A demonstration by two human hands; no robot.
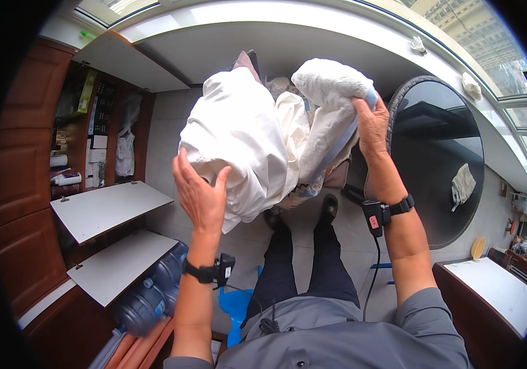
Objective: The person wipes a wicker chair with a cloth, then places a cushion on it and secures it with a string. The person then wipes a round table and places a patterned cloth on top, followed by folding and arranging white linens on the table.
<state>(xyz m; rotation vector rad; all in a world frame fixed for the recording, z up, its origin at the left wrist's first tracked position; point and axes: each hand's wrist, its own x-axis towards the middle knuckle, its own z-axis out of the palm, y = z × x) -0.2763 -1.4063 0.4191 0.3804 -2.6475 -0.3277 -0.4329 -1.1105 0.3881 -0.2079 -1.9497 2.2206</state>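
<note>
A large bundle of smooth white cloth (240,133) lies in front of me on top of a patterned fabric item (307,190), mostly hidden beneath it. My left hand (201,191) rests against the bundle's lower left side, thumb and fingers spread, not closed around it. To the right, a thick white fleecy cloth (330,83) with a light blue edge is folded over. My right hand (370,122) grips that fleecy cloth at its right edge, by the blue part. Cream-white cloth (293,120) is bunched between the two.
A round black glass tabletop (434,184) stands at right, with a crumpled rag (464,187) on it. At left is an open wooden cabinet (76,170) with flaps sticking out. Large water bottles (141,309) and a blue plastic stool (235,306) are low left.
</note>
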